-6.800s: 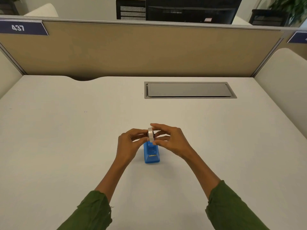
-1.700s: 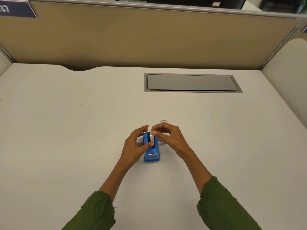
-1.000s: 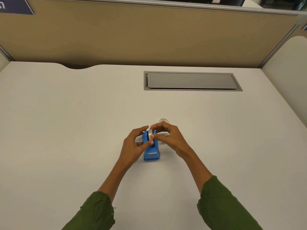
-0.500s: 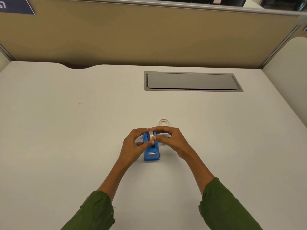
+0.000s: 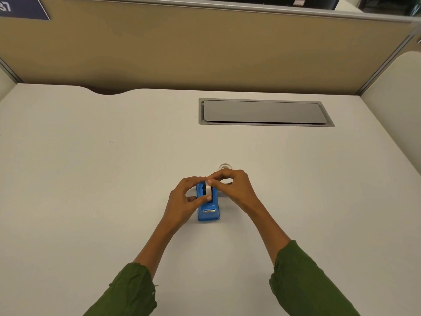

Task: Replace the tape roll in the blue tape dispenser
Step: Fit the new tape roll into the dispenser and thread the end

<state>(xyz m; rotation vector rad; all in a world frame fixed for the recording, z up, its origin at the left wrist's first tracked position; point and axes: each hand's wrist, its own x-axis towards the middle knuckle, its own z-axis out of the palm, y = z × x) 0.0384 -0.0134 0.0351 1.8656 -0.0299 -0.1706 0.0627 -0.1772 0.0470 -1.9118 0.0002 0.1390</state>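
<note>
— Tape roll (image 5: 208, 188), white and standing on edge, sits in the top of the blue tape dispenser (image 5: 208, 212) near the middle of a pale desk (image 5: 91, 179), seen from the head camera. What have the hands got?

— Left hand (image 5: 183, 205) curls round the dispenser's left side, thumb tip against the roll's near edge and fingertips at its top. Right hand (image 5: 232, 187) pinches in from the right, thumb and forefinger closed at the top of the roll. Both are nipped onto the roll; whether it is fully seated in its cradle I cannot tell.

— And the dispenser itself?

— Upright on the desk, its cutter end facing the person, resting flat. Just beyond the right hand a small clear ring (image 5: 225, 166), seemingly a second tape roll or core, lies flat on the desk, partly hidden by the knuckles.

— The room around it?

— Office cubicle. A grey cable hatch (image 5: 264, 112) is set flush in the desk, farther back and to the right. A tan partition (image 5: 205, 49) closes the far edge, with a dark blue number plate (image 5: 22, 8) at its upper left corner. The desk's back edge has a curved notch (image 5: 109, 91) left of centre. Green sleeves (image 5: 129, 290) cover both forearms.
</note>
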